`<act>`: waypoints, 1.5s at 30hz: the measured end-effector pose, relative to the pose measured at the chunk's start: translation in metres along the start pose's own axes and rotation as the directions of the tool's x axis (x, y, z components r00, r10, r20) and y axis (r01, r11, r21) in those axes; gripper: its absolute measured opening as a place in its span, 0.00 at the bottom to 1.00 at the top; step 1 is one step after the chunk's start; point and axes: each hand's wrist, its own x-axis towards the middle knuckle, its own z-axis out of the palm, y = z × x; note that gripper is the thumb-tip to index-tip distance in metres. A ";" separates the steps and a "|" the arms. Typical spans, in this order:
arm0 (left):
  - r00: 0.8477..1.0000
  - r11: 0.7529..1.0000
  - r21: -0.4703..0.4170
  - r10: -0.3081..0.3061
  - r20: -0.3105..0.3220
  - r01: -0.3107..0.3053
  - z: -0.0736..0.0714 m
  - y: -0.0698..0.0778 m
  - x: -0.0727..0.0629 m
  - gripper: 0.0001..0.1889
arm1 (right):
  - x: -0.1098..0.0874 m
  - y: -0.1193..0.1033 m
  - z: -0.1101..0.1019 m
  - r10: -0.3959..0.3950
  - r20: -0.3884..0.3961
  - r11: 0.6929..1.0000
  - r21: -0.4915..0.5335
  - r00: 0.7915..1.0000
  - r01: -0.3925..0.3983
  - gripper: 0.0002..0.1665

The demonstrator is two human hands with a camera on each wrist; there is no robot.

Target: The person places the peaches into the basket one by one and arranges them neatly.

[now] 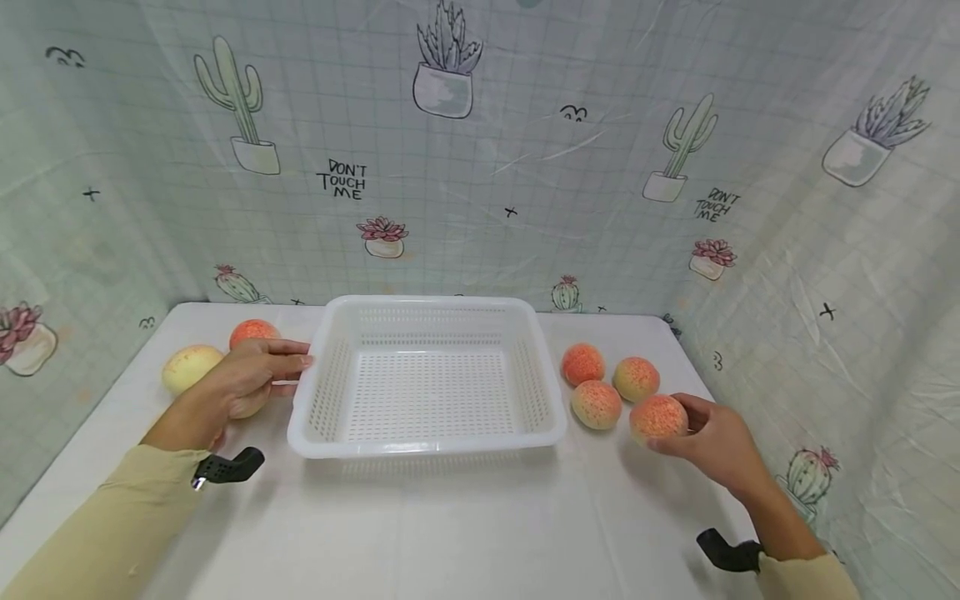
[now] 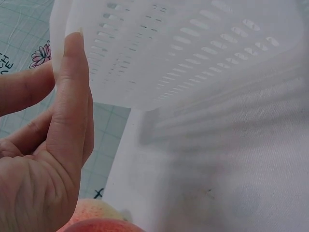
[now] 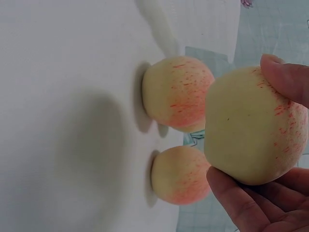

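A white plastic basket (image 1: 427, 450) with slotted walls stands mid-table, nothing inside it. My left hand (image 1: 251, 371) is at its left rim, pinching the edge with thumb and fingers; the left wrist view shows the hand (image 2: 53, 125) against the basket's outer wall (image 2: 145, 58). My right hand (image 1: 716, 442) grips a peach (image 1: 658, 419), yellow with red speckles, right of the basket. In the right wrist view the thumb lies on one side of this peach (image 3: 251, 125) and the fingers on the other, with the table visible beyond.
Right of the basket sit three peaches, a red one (image 1: 582, 364), a speckled one (image 1: 596, 404) and another (image 1: 637, 379). On the left lie a yellow peach (image 1: 191, 368) and a red one (image 1: 255, 330), with others partly hidden by my left hand. A printed curtain (image 1: 480, 183) encloses the table.
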 end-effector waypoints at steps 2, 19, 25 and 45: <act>1.000 1.000 0.000 0.002 0.003 -0.002 -0.001 0.000 0.000 0.38 | 0.002 -0.004 -0.001 -0.011 0.005 1.000 0.004 1.000 0.011 0.45; 0.999 0.999 0.033 0.032 0.009 -0.032 -0.001 -0.002 -0.001 0.37 | 0.011 -0.024 0.003 -0.050 0.036 0.999 -0.005 0.998 0.051 0.55; 0.999 0.998 0.048 0.041 0.003 -0.041 -0.001 -0.003 -0.001 0.35 | 0.016 -0.029 0.006 -0.064 0.056 0.998 -0.008 0.996 0.065 0.57; 0.999 0.999 0.002 0.035 -0.004 -0.035 0.001 -0.001 -0.003 0.31 | 0.027 -0.061 0.013 -0.138 0.093 0.990 0.042 0.986 0.135 0.48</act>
